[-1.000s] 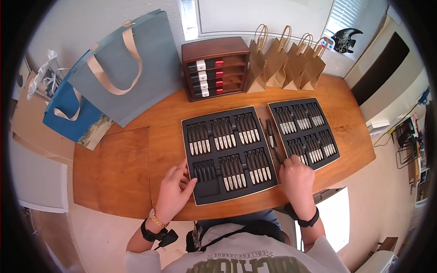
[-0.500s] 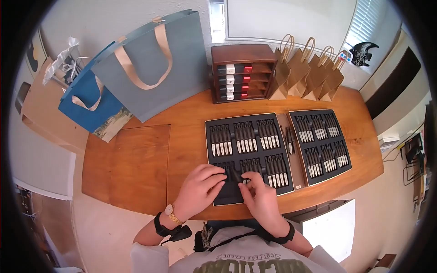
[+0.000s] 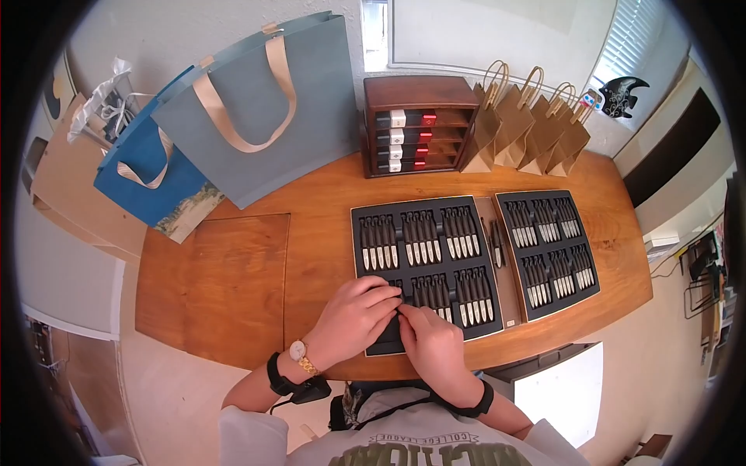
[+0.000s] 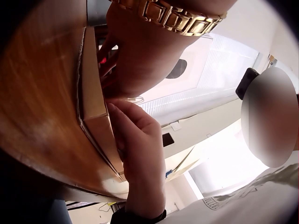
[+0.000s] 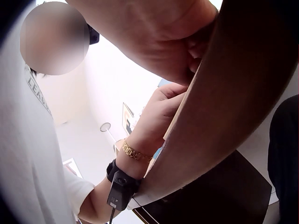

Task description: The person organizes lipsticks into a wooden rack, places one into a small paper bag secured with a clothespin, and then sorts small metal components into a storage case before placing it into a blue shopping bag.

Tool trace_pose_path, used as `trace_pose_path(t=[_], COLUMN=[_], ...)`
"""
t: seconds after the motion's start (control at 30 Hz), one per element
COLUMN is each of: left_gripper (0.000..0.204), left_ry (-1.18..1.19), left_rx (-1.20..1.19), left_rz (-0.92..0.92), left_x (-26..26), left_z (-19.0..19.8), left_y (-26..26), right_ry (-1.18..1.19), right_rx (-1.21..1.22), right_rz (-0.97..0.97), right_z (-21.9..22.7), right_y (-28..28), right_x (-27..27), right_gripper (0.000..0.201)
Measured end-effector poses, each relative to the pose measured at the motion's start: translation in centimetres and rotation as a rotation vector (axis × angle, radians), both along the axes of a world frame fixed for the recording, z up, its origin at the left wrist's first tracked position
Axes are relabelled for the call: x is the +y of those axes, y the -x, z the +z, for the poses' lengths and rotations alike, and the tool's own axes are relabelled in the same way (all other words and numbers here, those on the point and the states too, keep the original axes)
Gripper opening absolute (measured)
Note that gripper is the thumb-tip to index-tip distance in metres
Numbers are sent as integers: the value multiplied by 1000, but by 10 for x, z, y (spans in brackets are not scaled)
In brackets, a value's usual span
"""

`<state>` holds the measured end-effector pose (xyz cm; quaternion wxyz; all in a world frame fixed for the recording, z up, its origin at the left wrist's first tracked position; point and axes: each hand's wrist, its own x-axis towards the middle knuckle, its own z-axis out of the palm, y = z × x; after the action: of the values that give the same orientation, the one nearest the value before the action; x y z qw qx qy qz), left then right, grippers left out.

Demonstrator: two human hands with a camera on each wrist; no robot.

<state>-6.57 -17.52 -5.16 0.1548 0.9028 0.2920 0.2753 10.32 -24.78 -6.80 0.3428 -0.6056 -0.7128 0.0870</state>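
Note:
Two black trays hold rows of dark, pen-like pieces with silver ends. Over the front left compartment of the left tray (image 3: 423,342), my left hand (image 3: 351,320) has its fingers bent, their tips at the pieces; whether they grip anything is hidden. Just beside it, my right hand (image 3: 435,346) pinches a dark piece, mostly covered by the fingers. The fingertips of both hands nearly meet. In the left wrist view the right hand (image 4: 140,149) is at the tray's edge (image 4: 98,128); the right wrist view shows the left hand (image 5: 156,114) beyond the rim.
To the right lies the second tray (image 3: 547,245), with a brown strip (image 3: 509,299) and loose dark pieces (image 3: 497,245) between the trays. A wooden cabinet (image 3: 420,92), brown paper bags (image 3: 509,128) and large blue-grey bags (image 3: 311,93) stand along the back of the table (image 3: 210,303).
My right hand has come left from between the trays to the left tray's front left compartment. My left hand has moved from that tray's left edge over the same compartment. The head view has shifted.

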Motion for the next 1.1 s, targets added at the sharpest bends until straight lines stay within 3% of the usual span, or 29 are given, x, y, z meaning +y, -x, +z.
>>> trace_pose_path(t=[0.6,0.7,0.73,0.8,0.93,1.1], left_gripper=[27,27,27,27,26,22], left_ry=[-155,-185,-170,-158,-147,10], left_rx=[183,240,244,238,253,105], left_rz=[-75,-61,-60,-77,-182,-127], left_x=[3,-4,-3,-6,-26,-25], left_z=[-4,1,3,7,3,-3], left_y=[-1,-3,-1,1,2,2], right_ry=[-45,-63,-66,-97,10,-49], right_rx=[-286,-201,-211,1,7,-120], right_rz=[247,278,259,148,-265,-232], right_z=[11,15,17,25,37,19], right_y=[-17,-23,-29,-45,-89,-117], right_x=[-8,-6,-7,-11,-6,4], right_gripper=[25,24,24,22,24,23])
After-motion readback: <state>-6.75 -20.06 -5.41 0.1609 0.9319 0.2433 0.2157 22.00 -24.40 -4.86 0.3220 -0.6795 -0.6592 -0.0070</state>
